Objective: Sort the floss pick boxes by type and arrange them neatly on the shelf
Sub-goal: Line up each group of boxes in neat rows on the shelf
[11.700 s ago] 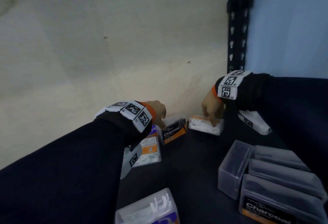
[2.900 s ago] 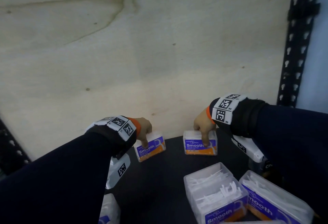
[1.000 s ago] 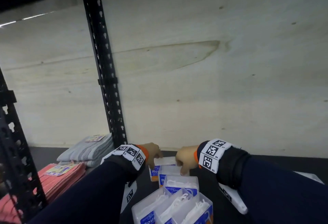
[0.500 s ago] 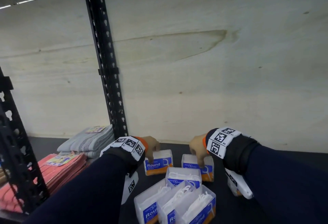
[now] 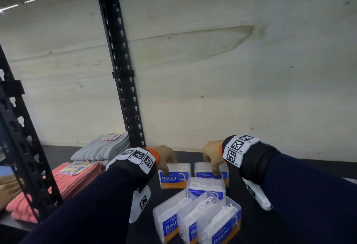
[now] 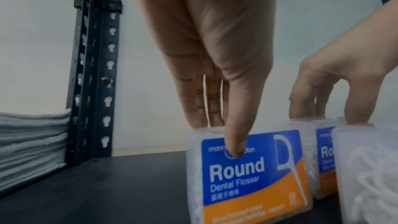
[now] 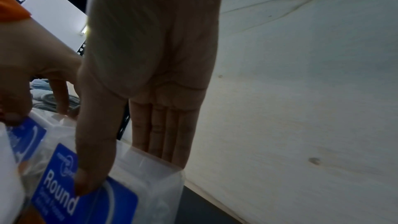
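Two clear "Round" floss pick boxes with blue and orange labels stand upright side by side near the back of the dark shelf (image 5: 241, 199). My left hand (image 5: 167, 166) (image 6: 217, 135) pinches the left box (image 5: 173, 177) (image 6: 247, 176), thumb on its label and fingers behind it. In the same way my right hand (image 5: 213, 168) (image 7: 127, 171) pinches the right box (image 5: 222, 174) (image 7: 96, 193). In front of them stands a single Round box (image 5: 205, 186), then a tight row of three Round boxes (image 5: 197, 220).
The plywood back wall (image 5: 231, 70) rises just behind the boxes. A black perforated upright (image 5: 123, 89) stands to the left, with folded grey cloths (image 5: 104, 149) and pink cloths (image 5: 73, 178) beyond it. Another upright (image 5: 19, 147) is at the front left.
A second ago my hands held the two boxes close together; they have since spread apart and the boxes now stand side by side. Before that I handled Smooth and Charcoal boxes further right.
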